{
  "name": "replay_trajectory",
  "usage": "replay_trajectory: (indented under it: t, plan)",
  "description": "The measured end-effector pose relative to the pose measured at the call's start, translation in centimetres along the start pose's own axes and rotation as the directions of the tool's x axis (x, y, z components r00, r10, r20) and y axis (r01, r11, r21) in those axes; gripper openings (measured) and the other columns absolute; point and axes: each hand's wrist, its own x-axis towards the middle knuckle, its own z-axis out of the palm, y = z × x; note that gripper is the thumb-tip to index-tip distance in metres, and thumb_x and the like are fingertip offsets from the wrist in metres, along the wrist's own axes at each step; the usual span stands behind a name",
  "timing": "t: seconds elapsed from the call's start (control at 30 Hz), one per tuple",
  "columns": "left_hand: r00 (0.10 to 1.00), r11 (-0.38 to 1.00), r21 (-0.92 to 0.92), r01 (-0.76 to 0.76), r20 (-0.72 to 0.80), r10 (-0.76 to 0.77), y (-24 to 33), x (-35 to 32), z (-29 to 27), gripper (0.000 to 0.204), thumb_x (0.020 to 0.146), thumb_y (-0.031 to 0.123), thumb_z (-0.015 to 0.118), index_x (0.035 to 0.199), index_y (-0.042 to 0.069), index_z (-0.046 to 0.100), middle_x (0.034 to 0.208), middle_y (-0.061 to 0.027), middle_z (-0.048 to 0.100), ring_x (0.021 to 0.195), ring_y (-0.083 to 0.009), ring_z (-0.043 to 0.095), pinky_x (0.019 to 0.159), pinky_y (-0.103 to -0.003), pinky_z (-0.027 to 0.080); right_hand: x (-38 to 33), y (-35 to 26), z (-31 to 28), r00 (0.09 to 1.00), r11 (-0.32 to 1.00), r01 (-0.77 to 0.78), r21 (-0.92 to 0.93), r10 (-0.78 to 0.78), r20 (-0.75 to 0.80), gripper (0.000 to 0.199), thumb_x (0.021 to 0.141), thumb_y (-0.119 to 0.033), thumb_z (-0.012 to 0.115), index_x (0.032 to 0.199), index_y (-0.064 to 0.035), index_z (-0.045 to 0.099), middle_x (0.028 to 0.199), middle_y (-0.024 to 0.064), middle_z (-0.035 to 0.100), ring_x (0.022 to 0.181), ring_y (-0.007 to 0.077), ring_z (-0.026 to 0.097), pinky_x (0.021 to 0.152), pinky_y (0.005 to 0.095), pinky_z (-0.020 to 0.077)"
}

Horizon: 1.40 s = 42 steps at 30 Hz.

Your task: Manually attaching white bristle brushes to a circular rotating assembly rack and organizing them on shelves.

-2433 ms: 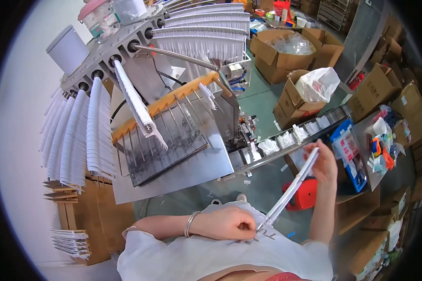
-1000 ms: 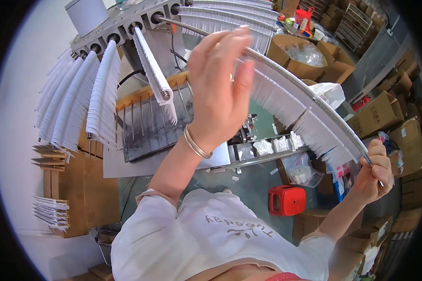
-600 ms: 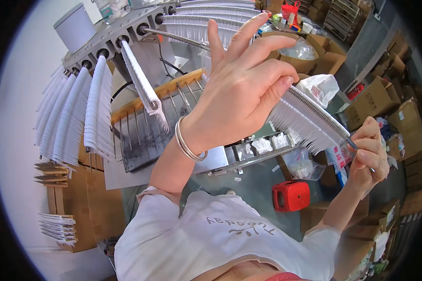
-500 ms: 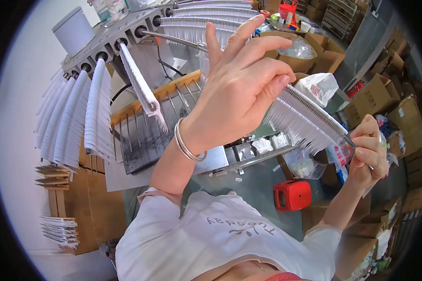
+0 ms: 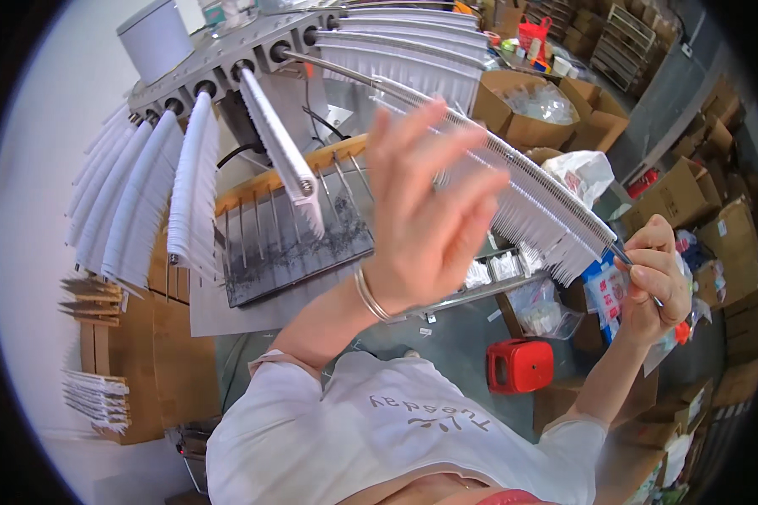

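Observation:
My right hand (image 5: 655,273) grips the end of a thin metal rod (image 5: 619,252) that slants up to the left, toward a socket of a grey metal rack (image 5: 156,94). Along the rod hangs a dense row of thin, comb-like white pieces (image 5: 526,189); I cannot make out exactly what they are. In front of the row's upper part is my left hand (image 5: 429,210), blurred, its fingers apart and with nothing visible in them. A bracelet circles that wrist. More loaded rods, such as one with a white row (image 5: 195,181), fan out from the rack.
Below the rack lies a dark tray (image 5: 299,261) with upright metal pins and a wooden edge. A red stool (image 5: 520,366) stands on the floor. Cardboard boxes (image 5: 526,109) and plastic bags (image 5: 579,175) crowd the right side. Stacked white pieces (image 5: 97,400) sit at the lower left.
My left hand has moved down, its fingers coming away from the row and spreading. The white row now reaches further up the rod toward the rack. My right hand keeps its grip.

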Motion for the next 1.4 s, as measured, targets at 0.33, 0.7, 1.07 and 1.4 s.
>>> replay_trajectory:
  t: [0.33,0.7,1.07,1.4]
  plan:
    - [0.99,0.994,-0.087,0.07,0.129,-0.058,2.3,-6.1,-1.1,0.024,0.075,0.014,0.067,0.098,0.009,0.061,0.115,-0.0092,0.055,0.117,-0.032,0.046,0.101,-0.057,0.028,6.5,2.8,7.6,0.985,0.988,0.145,-0.054,-0.139,0.102,0.019,0.069,-0.007,0.071,0.086,0.0002,0.066,0.079,0.0088,0.065,0.076,0.024,0.058,0.074,0.0359,0.0392]
    - [0.969,0.981,0.018,0.194,0.149,-0.195,1.1,-7.8,-3.4,0.015,0.077,0.013,0.064,0.09,0.007,0.067,0.11,-0.0116,0.057,0.115,-0.0334,0.047,0.102,-0.057,0.027,7.0,4.3,12.3,0.969,0.9,-0.235,0.366,0.188,0.16,0.022,0.075,0.001,0.069,0.096,0.0019,0.063,0.082,0.0079,0.063,0.077,0.0163,0.057,0.073,0.0296,0.0415]
    - [0.967,0.968,-0.042,0.248,-0.042,-0.249,-1.1,-6.2,-1.0,0.017,0.072,0.002,0.07,0.087,0.004,0.063,0.083,-0.007,0.055,0.077,-0.0251,0.054,0.07,-0.035,0.041,3.0,4.1,8.7,0.985,0.859,-0.168,0.484,0.124,0.122,0.041,0.079,-0.036,0.072,0.097,-0.0011,0.061,0.07,0.0064,0.061,0.063,0.0168,0.056,0.072,0.0369,0.039]
    - [0.963,0.962,0.177,0.209,-0.209,-0.171,-4.0,-1.4,1.9,0.026,0.064,0.008,0.077,0.076,0.008,0.054,0.07,-0.0038,0.051,0.061,-0.0194,0.051,0.052,-0.032,0.041,-4.1,-0.6,-0.1,0.948,0.858,-0.242,0.453,0.308,-0.078,0.058,0.073,-0.068,0.056,0.084,-0.0118,0.06,0.066,-0.0015,0.047,0.066,0.0144,0.038,0.075,0.0378,0.0281]
